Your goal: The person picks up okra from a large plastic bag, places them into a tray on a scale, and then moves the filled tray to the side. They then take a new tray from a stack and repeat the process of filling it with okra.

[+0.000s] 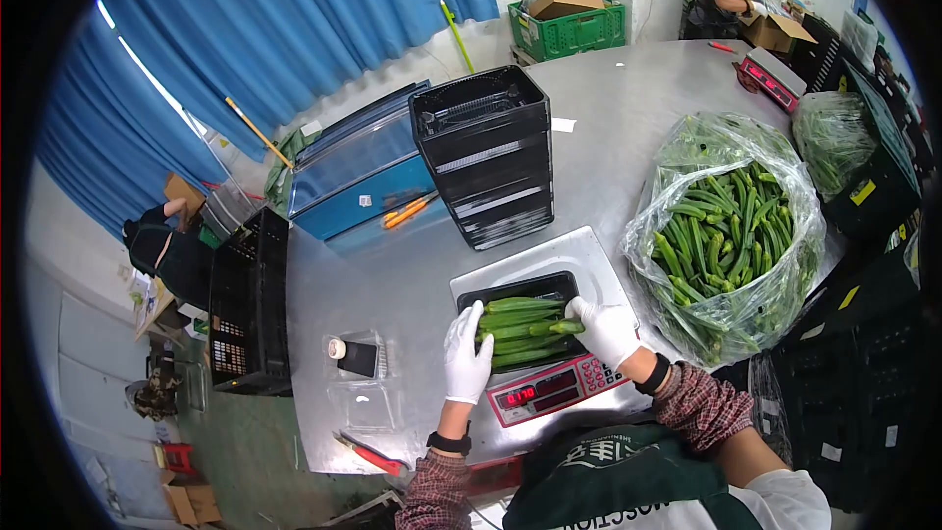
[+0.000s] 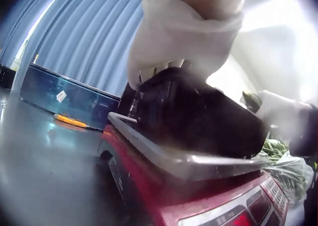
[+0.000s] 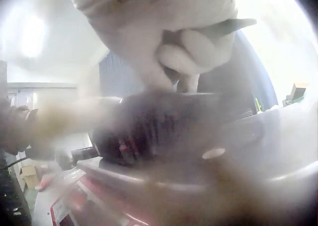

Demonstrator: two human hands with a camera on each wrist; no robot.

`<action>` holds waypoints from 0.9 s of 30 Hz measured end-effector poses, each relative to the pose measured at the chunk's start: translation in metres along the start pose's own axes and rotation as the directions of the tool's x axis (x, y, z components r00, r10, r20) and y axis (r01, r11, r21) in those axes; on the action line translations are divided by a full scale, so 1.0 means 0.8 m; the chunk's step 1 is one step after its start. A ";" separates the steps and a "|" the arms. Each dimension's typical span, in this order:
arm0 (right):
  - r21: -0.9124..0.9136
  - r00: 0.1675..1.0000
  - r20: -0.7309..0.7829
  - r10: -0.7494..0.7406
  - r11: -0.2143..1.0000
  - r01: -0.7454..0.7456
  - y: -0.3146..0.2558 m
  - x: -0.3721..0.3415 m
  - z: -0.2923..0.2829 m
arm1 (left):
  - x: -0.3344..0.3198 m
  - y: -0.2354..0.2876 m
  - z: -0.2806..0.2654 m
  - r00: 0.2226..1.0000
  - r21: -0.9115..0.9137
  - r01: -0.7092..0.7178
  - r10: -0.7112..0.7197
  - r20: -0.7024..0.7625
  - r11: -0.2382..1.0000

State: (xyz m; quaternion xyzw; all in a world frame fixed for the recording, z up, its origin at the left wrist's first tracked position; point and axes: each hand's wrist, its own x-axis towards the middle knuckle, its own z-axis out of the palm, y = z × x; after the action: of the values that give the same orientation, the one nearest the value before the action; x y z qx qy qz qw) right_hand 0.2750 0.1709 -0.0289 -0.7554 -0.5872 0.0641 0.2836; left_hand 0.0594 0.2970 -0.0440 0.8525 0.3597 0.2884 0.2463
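A black tray (image 1: 557,284) holding a row of green okra (image 1: 515,332) sits on a red scale (image 1: 549,397) with a metal platform. My gloved left hand (image 1: 466,358) rests at the tray's left end, its fingers along the rim and the okra ends. In the left wrist view, the left hand (image 2: 184,37) covers the top of the tray's end wall (image 2: 194,117). Over the tray's right end, my gloved right hand (image 1: 605,332) pinches one okra (image 1: 566,328). The right wrist view shows that okra's tip (image 3: 241,24) sticking out past curled fingers. The red display reads 0.170.
A large clear bag of okra (image 1: 721,236) stands to the right. Behind the scale rises a stack of black trays (image 1: 486,157). Clear containers (image 1: 365,404), red-handled pliers (image 1: 373,453) and an orange-handled tool (image 1: 407,212) lie leftward. Two other people work farther off.
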 end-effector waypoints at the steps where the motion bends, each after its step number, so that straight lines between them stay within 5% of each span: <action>1: 0.000 1.000 0.000 0.000 1.000 0.000 -0.003 -0.002 0.001 | -0.001 -0.003 0.005 1.000 0.000 0.000 0.000 0.000 1.000; 11: -0.035 0.998 0.060 0.001 0.999 0.001 -0.005 -0.022 0.022 | 0.002 0.008 0.000 0.997 0.048 -0.064 0.062 0.037 0.997; 13: 0.168 0.991 0.116 0.072 0.982 -0.091 -0.004 -0.014 -0.005 | 0.000 0.010 -0.012 1.000 -0.026 0.015 -0.016 -0.017 1.000; 14: 0.366 0.997 -0.042 0.061 0.930 -0.042 0.017 -0.021 0.003 | -0.007 -0.005 -0.013 0.995 0.078 0.002 0.006 -0.103 0.997; 16: 0.526 0.948 -0.013 0.317 0.809 -0.263 0.036 -0.025 -0.024 | -0.020 -0.011 -0.031 0.956 -0.188 0.255 -0.277 -0.098 0.948; 18: 0.787 0.921 -0.048 0.388 0.583 -0.204 0.088 -0.033 -0.009 | -0.031 -0.029 -0.035 0.933 -0.271 0.324 -0.353 -0.063 0.906; 19: 0.805 0.839 0.200 0.506 0.402 -0.435 0.073 -0.030 -0.052 | -0.035 -0.032 -0.037 0.888 -0.333 0.450 -0.456 0.066 0.829; 20: 0.839 0.847 0.221 0.483 0.349 -0.418 0.075 -0.032 -0.061 | -0.037 -0.033 -0.038 0.820 -0.374 0.570 -0.537 0.198 0.732; 21: 0.852 0.841 0.264 0.473 0.295 -0.433 0.078 -0.034 -0.067 | -0.038 -0.032 -0.036 0.818 -0.373 0.572 -0.540 0.197 0.730; 24: 0.872 0.847 0.296 0.440 0.238 -0.429 0.072 -0.027 -0.076 | -0.039 -0.019 -0.019 0.762 -0.657 0.613 -0.548 0.344 0.440; 27: 0.959 0.939 0.162 0.303 0.175 -0.222 0.078 -0.004 -0.069 | -0.040 -0.021 -0.014 0.754 -0.720 0.578 -0.589 0.292 0.385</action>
State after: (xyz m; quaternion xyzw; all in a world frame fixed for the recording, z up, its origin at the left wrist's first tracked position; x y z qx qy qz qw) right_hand 0.3513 0.1393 -0.0150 -0.5055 -0.2712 0.4365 0.6931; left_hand 0.0256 0.2859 -0.0566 0.4756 0.4757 0.3134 0.6704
